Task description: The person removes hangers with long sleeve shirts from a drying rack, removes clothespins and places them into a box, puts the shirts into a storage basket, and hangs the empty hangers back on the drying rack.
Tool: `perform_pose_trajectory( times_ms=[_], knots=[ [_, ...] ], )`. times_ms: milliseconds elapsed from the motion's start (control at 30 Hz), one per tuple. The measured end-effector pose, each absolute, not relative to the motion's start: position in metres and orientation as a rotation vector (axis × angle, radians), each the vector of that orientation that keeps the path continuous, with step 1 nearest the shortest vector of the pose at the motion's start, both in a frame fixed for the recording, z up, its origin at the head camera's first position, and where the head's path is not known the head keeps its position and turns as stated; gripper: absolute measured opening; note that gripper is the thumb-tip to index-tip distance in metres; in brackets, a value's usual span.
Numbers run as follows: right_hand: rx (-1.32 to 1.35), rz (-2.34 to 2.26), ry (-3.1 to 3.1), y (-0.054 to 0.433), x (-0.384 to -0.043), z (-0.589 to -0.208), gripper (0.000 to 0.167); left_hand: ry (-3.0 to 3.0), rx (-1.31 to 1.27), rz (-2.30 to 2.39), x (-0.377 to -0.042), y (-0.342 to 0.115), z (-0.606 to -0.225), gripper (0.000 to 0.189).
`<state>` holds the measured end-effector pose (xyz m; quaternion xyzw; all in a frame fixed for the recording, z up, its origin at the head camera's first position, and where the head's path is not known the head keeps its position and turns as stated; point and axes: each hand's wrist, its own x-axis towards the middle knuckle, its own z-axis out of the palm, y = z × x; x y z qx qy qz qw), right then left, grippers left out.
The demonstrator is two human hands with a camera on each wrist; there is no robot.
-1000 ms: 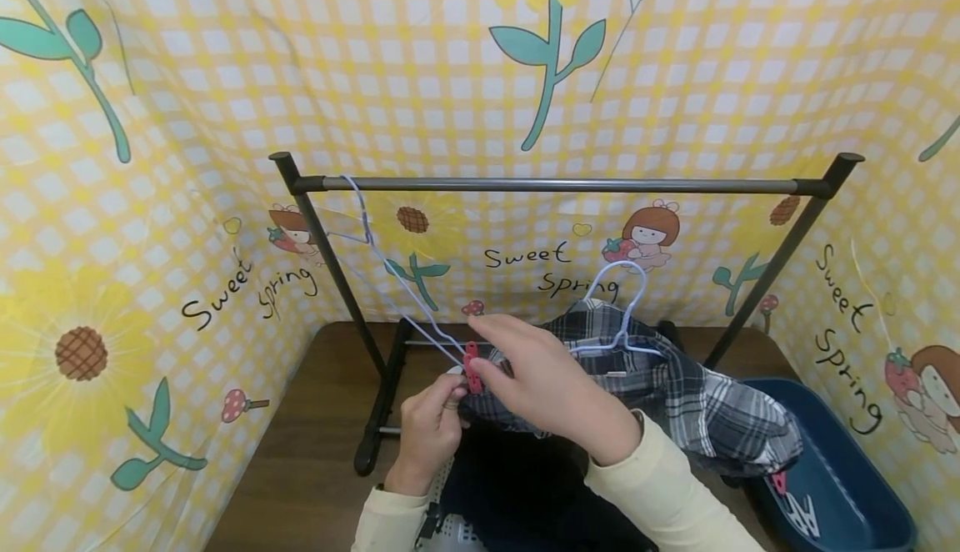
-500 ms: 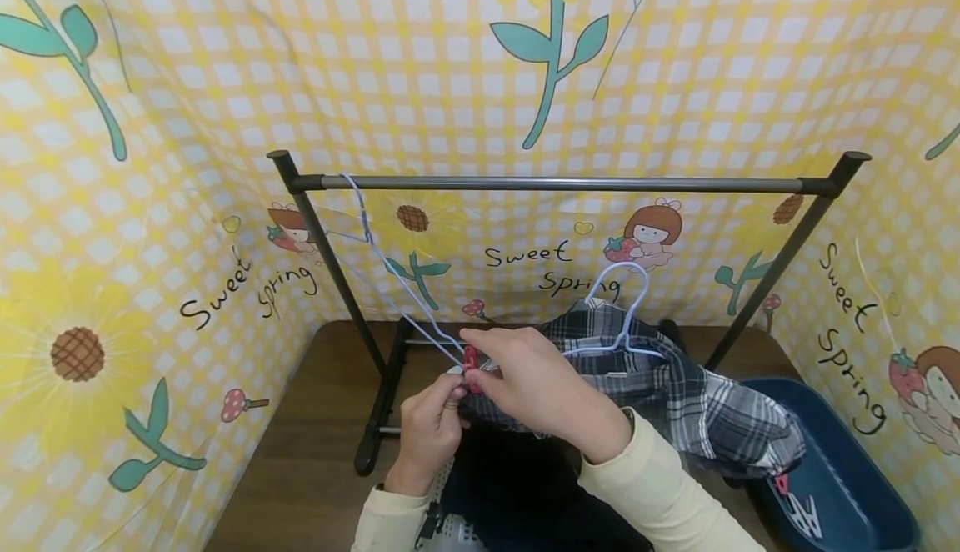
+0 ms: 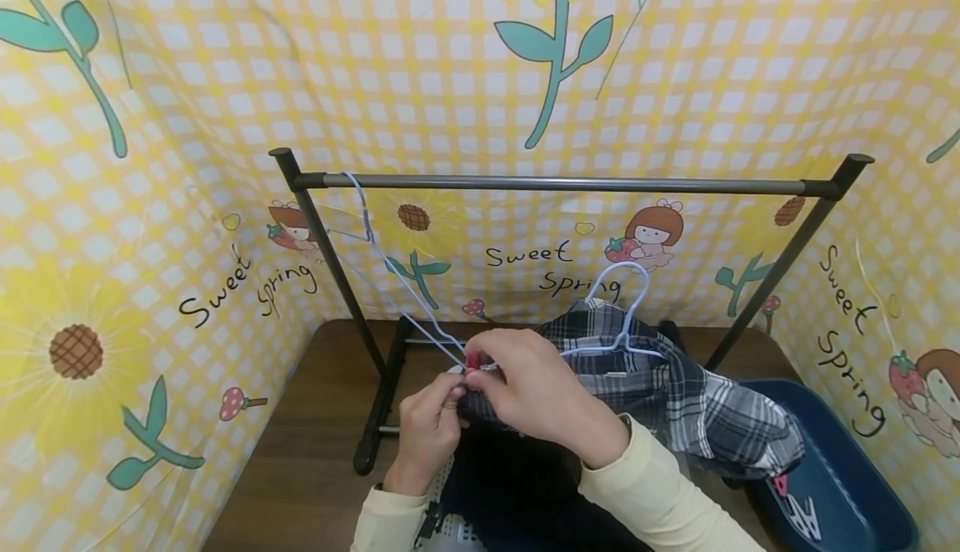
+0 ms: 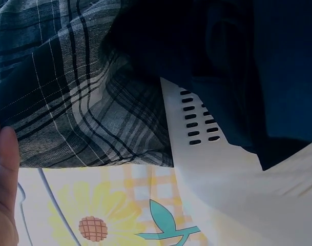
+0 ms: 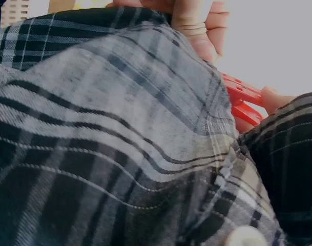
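Observation:
My right hand (image 3: pixel 540 393) pinches a red clothespin (image 3: pixel 472 364) between thumb and fingers. In the right wrist view the clothespin (image 5: pixel 243 95) lies at the edge of the grey-black plaid shirt (image 5: pixel 145 102). Just left of it, my left hand (image 3: pixel 429 423) pinches the shirt's edge, right at the lower end of a light blue wire hanger (image 3: pixel 408 285) whose hook is over the rack's bar. A second light hanger (image 3: pixel 637 302) sits in the shirt's (image 3: pixel 637 402) shoulders. In the left wrist view, left fingers (image 4: pixel 7 159) show beside the plaid cloth.
A dark metal rack (image 3: pixel 562 183) stands on the brown wooden table (image 3: pixel 277 452). At the right, a blue bin (image 3: pixel 862 485) holds several white clothespins (image 3: pixel 802 517) and a red one. Dark cloth (image 3: pixel 517 494) lies over a white perforated basket (image 4: pixel 196 120) in front.
My right hand has shifted slightly left and its fingers have closed in on the red clothespin, now mostly covered. The left hand stays put.

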<state>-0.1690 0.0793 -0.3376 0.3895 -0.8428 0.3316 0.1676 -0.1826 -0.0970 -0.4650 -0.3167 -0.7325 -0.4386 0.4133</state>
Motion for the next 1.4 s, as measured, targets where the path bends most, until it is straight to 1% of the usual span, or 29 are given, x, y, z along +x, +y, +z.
perform_pose_trajectory(
  times_ms=[367, 700, 1000, 1200, 1400],
  knots=[
    [1.127, 1.119, -2.256, 0.084, -0.167, -0.341, 0.016, -1.854, -0.785, -1.067, -0.183, -0.097, -0.467, 0.029],
    [1.145, 1.351, -2.180, 0.098, -0.155, -0.333, 0.027, -1.853, -0.778, -1.081, -0.184, -0.098, -0.469, 0.028],
    [1.142, 1.470, -2.130, 0.128, -0.134, -0.329, 0.038, -1.844, -0.755, -1.112, -0.184, -0.099, -0.473, 0.027],
    [1.121, 1.484, -2.004, 0.156, -0.124, -0.333, 0.050, -1.854, -0.749, -1.119, -0.184, -0.099, -0.473, 0.027],
    [0.911, 1.402, -2.048, 0.192, -0.111, -0.330, 0.063, -1.865, -0.744, -1.118, -0.185, -0.100, -0.474, 0.028]
  ],
)
